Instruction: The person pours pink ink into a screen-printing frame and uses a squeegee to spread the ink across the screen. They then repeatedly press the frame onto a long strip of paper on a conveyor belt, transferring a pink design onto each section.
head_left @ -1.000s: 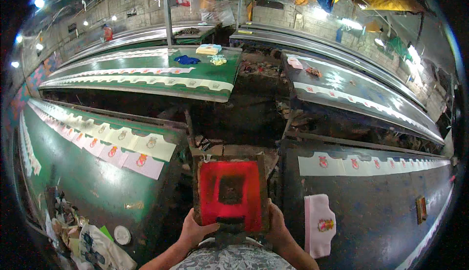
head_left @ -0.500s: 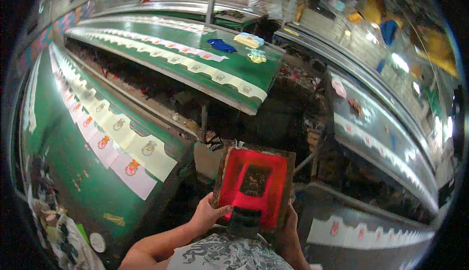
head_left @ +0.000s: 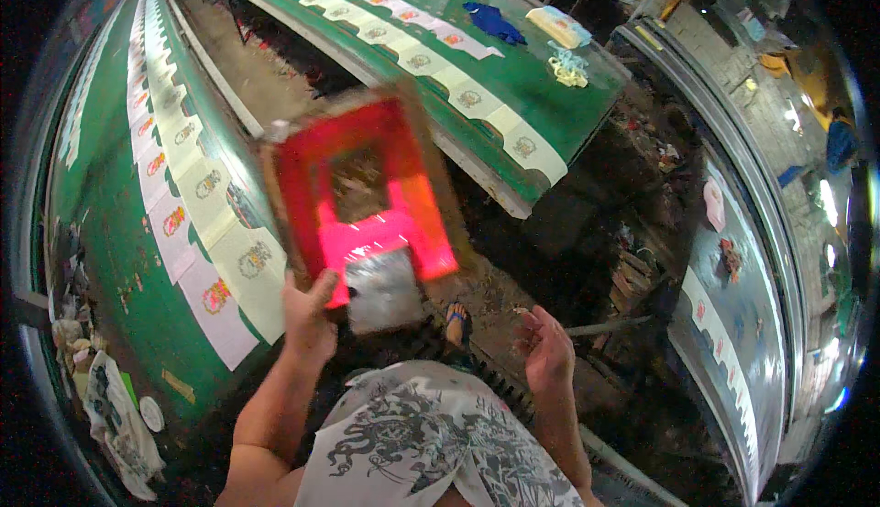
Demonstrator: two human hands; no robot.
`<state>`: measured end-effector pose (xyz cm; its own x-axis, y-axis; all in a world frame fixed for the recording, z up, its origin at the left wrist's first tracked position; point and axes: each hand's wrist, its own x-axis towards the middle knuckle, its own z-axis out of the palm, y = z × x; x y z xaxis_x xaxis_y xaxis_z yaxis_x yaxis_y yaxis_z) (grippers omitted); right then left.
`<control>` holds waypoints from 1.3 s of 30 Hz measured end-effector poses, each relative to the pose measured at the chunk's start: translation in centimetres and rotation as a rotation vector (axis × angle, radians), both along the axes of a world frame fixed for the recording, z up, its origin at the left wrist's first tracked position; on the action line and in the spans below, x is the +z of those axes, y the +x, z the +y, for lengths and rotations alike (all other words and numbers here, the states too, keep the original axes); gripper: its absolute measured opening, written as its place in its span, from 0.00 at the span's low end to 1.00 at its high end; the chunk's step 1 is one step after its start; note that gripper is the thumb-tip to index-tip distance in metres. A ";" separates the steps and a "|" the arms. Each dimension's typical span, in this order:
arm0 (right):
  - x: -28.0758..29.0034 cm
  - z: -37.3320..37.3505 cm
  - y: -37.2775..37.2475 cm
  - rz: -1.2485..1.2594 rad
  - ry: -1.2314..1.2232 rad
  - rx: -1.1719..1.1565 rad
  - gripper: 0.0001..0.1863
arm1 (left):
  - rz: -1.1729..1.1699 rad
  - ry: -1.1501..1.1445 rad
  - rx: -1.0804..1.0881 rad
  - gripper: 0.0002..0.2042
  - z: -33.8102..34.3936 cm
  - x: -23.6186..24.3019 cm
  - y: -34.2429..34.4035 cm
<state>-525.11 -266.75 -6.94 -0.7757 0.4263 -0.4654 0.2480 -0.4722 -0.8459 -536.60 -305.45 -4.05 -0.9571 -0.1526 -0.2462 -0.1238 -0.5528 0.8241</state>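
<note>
One red-meshed wooden frame (head_left: 367,218), slightly blurred, is gripped at its lower left by the left hand (head_left: 310,319), thumb on the front; it hangs tilted over the gap between two green benches. A silver-grey panel (head_left: 383,292) covers its lower part. The right hand (head_left: 550,351) is apart from it, fingers loosely bent; whether they pinch something small I cannot tell.

The near green bench (head_left: 101,269) carries three rows of fabric pieces: one cream (head_left: 206,181), one pink (head_left: 174,221), one pale at the far edge (head_left: 82,117). At its lower end lie one white disc (head_left: 151,413), lid or shallow dish, and one strip of tape (head_left: 179,386). The farther green bench (head_left: 587,117) bears one blue cloth (head_left: 495,23), one folded stack (head_left: 555,27) and one pale yellow bundle (head_left: 568,71).

A second ago both hands held the frame upright before the torso; now it has swung left and the right hand has let go. The view has turned left too.
</note>
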 end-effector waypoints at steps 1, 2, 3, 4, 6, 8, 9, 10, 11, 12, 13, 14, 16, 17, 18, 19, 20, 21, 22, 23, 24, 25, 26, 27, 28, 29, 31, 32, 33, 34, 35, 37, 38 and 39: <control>-0.8 1.4 -1.8 -0.022 -0.002 0.028 0.25 | 0.075 0.018 0.067 0.33 -0.1 -0.1 -1.2; -1.4 3.0 -3.7 0.012 -0.007 0.071 0.25 | -0.064 -0.083 0.195 0.33 -0.4 0.0 -1.9; -1.7 4.7 -5.8 0.042 -0.023 0.111 0.24 | 0.011 -0.084 0.218 0.33 -0.3 0.0 -2.7; -1.9 6.4 -7.8 0.059 -0.055 0.136 0.24 | 0.079 -0.093 0.293 0.33 -0.2 0.2 -3.2; -1.6 9.6 -12.1 0.080 -0.036 0.181 0.23 | 0.193 -0.177 0.365 0.33 0.8 0.6 -3.7; -1.4 12.4 -15.4 0.154 -0.045 0.250 0.24 | 0.113 -0.108 0.416 0.33 2.4 1.2 -3.7; -1.2 13.8 -17.0 0.149 -0.021 0.287 0.24 | 0.142 -0.041 0.404 0.33 3.3 1.5 -3.6; -1.2 15.1 -18.8 0.173 -0.005 0.341 0.24 | 0.114 -0.016 0.401 0.33 4.2 1.8 -3.5; -1.3 16.2 -20.3 0.199 0.012 0.398 0.24 | 0.066 -0.048 0.455 0.32 5.1 2.1 -3.2; -1.5 17.0 -21.8 0.161 0.038 0.423 0.24 | 0.046 -0.067 0.507 0.32 5.9 2.4 -3.1; -1.7 17.7 -23.5 0.136 0.068 0.450 0.23 | 0.036 -0.088 0.544 0.31 6.7 2.7 -2.8; -2.0 17.9 -24.9 0.101 0.112 0.471 0.23 | 0.026 -0.109 0.581 0.31 7.3 2.8 -2.7; -2.7 17.6 -27.7 0.075 0.130 0.530 0.22 | 0.030 -0.119 0.658 0.29 8.2 2.9 -2.3; -2.9 17.3 -29.2 0.064 0.148 0.556 0.22 | 0.057 -0.141 0.687 0.28 8.5 2.9 -2.2; -3.3 16.7 -30.5 0.057 0.204 0.613 0.21 | 0.078 -0.141 0.740 0.27 8.6 2.7 -2.1; -3.7 15.8 -32.0 0.114 0.371 0.714 0.21 | 0.135 -0.136 0.741 0.27 8.6 2.5 -2.0; -4.4 14.6 -33.5 0.178 0.532 0.809 0.21 | 0.092 -0.136 0.812 0.27 8.4 2.3 -1.9; -4.8 13.4 -34.7 0.169 0.679 0.888 0.21 | 0.086 -0.130 0.831 0.27 8.2 2.0 -1.7; -5.0 12.0 -35.7 0.340 0.825 0.947 0.20 | 0.082 -0.126 0.869 0.27 7.7 1.7 -1.8; -5.2 10.7 -36.8 0.526 1.017 1.000 0.21 | 0.083 -0.092 0.899 0.27 7.2 1.4 -1.7; -5.1 9.4 -38.0 0.661 1.199 1.041 0.21 | 0.087 -0.059 0.946 0.27 6.5 1.1 -1.6; -5.0 8.0 -39.3 0.815 1.379 1.068 0.21 | 0.085 -0.049 0.982 0.27 5.9 0.8 -1.6; -5.0 6.3 -40.7 0.862 1.353 1.130 0.22 | 0.084 -0.040 1.019 0.28 5.2 0.4 -1.5; -4.9 4.7 -42.0 0.884 1.337 1.187 0.22 | 0.074 -0.056 1.047 0.29 4.4 0.1 -1.5; -4.8 3.2 -43.3 0.909 1.323 1.244 0.22 | 0.062 -0.069 1.090 0.30 3.7 -0.4 -1.4; -4.6 1.6 -44.6 0.911 1.310 1.309 0.21 | 0.037 -0.062 1.113 0.30 3.0 -0.7 -1.3; -4.1 -1.4 -47.2 1.017 1.293 1.396 0.21 | -0.002 -0.044 1.190 0.31 1.8 -1.5 -1.3; -3.9 -3.1 -48.5 1.046 1.290 1.449 0.22 | -0.009 -0.083 1.236 0.31 1.1 -1.9 -1.4; -3.6 -4.9 -49.8 1.073 1.286 1.501 0.22 | 0.008 -0.121 1.283 0.31 0.5 -2.2 -1.4; -3.4 -6.6 -50.9 1.102 1.280 1.543 0.22 | 0.099 -0.187 1.286 0.31 -0.2 -2.4 -1.4; -3.1 -8.3 -51.8 1.133 1.275 1.567 0.22 | -0.047 -0.307 1.362 0.30 -0.8 -2.6 -1.5; -2.6 -11.9 -53.1 1.171 1.266 1.636 0.22 | -0.144 -0.366 1.469 0.30 -2.1 -2.6 -1.5; -2.3 -13.7 -53.6 1.190 1.235 1.660 0.22 | -0.180 -0.454 1.474 0.30 -2.7 -2.5 -1.3; -2.0 -15.3 -53.9 1.228 1.206 1.685 0.22 | -0.139 -0.313 1.537 0.30 -3.3 -2.3 -1.2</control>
<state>-579.01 -282.09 -8.98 -0.2153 -0.9653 0.1477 -0.8702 0.1209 -0.4777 -537.82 -308.70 -6.32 0.1819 -0.9793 -0.0888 0.2924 -0.0323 0.9558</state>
